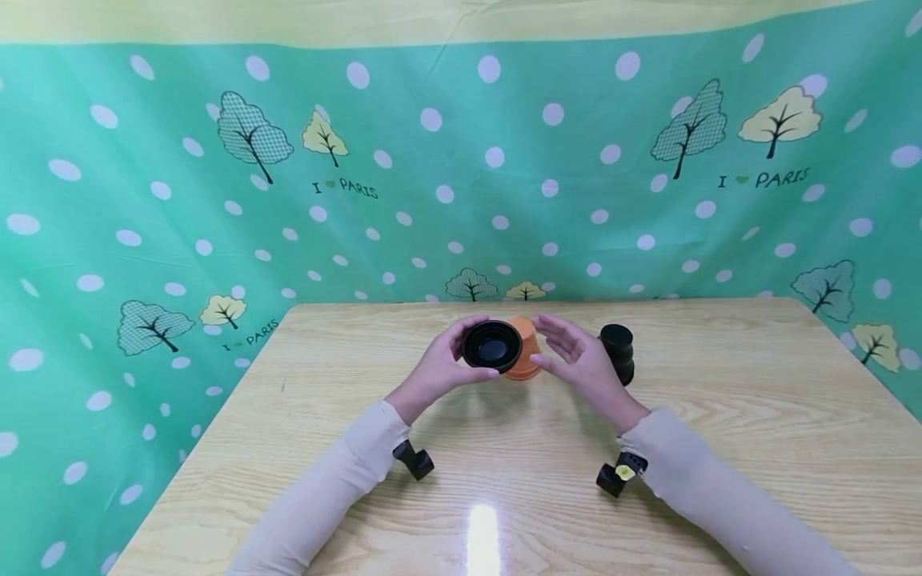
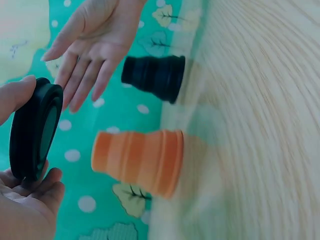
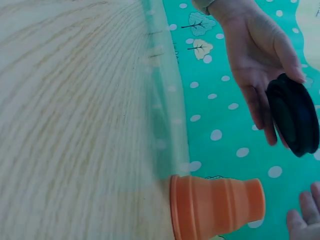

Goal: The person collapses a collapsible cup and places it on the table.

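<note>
Rim pinch: your left hand (image 1: 435, 364) is clamped on the black disc (image 1: 493, 346), thumb on one side of the rim, fingers on the other; the disc is raised off the table (image 1: 756, 416).
Free palm: your right hand (image 1: 587, 364) holds nothing, its fingers extended near the disc.
Disc work: judged as readying the disc for both hands (it looks like a folded cup, though that is inference).
Next move: probably calls for the right hand to take the opposite rim, with the left pinch held firm.
Far edge: the orange cup (image 1: 529, 352) stands wide end down near its middle.
Toward far right corner: the black cup (image 1: 621, 352), also wide end down, well short of that corner.
View check: the head view gives you the disc's ringed hollow but overlaps it with the orange cup; the left wrist view shows them apart. The right wrist view omits the black cup.
</note>
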A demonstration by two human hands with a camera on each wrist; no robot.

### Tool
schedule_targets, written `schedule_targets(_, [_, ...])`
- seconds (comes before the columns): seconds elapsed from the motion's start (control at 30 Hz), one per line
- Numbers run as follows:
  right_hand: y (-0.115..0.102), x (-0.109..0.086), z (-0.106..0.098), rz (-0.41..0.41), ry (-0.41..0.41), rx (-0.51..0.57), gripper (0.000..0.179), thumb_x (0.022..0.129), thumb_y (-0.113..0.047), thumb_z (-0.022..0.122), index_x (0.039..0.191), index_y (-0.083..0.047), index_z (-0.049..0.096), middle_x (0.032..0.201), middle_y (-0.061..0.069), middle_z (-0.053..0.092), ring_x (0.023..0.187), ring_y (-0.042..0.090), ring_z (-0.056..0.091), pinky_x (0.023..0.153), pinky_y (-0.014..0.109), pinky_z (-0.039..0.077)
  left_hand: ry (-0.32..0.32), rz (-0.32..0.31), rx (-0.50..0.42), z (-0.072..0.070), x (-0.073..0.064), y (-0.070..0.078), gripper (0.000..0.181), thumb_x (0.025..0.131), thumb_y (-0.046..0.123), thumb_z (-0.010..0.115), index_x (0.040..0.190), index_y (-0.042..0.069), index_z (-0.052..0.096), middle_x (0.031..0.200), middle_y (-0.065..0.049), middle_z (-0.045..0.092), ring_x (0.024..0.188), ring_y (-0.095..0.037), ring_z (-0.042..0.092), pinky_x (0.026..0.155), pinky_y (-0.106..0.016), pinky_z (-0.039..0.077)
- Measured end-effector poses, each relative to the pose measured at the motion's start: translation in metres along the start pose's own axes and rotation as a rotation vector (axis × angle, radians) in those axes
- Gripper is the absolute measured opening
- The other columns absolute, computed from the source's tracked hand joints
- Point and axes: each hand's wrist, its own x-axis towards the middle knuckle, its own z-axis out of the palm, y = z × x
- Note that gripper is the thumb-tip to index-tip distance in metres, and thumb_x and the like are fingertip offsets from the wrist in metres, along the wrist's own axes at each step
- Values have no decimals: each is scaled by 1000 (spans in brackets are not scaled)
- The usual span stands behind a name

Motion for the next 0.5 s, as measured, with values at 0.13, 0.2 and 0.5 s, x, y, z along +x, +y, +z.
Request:
schedule_targets(0.13, [5,3,1,77,71,24,58,87,-15,69,137,-1,44,140,18,45,129,26,43,104,23,37,10,-44,-13,-9,-4,0,78,74,-1,78,141,9,40,137,-9,48,124,-26,47,108,-40,33])
schedule_targets(0.2, [7,5,1,119,97,21,58,87,-19,69,137,-2,44,140,16,46,129,25,43,103,23,38,5,-69,8,-14,-5,-1,79,73,-2,78,142,6,39,138,-12,47,125,-27,46,109,-39,32])
schedule_targets(0.5, [24,16,6,299,96,105,63,87,-20,69,140,-4,39,145,10,40,134,24,37,107,37,35,37,-179,75,-42,2,-42,81,72,1,80,142,12,40,140,-8,46,128,-25,44,110,-39,31])
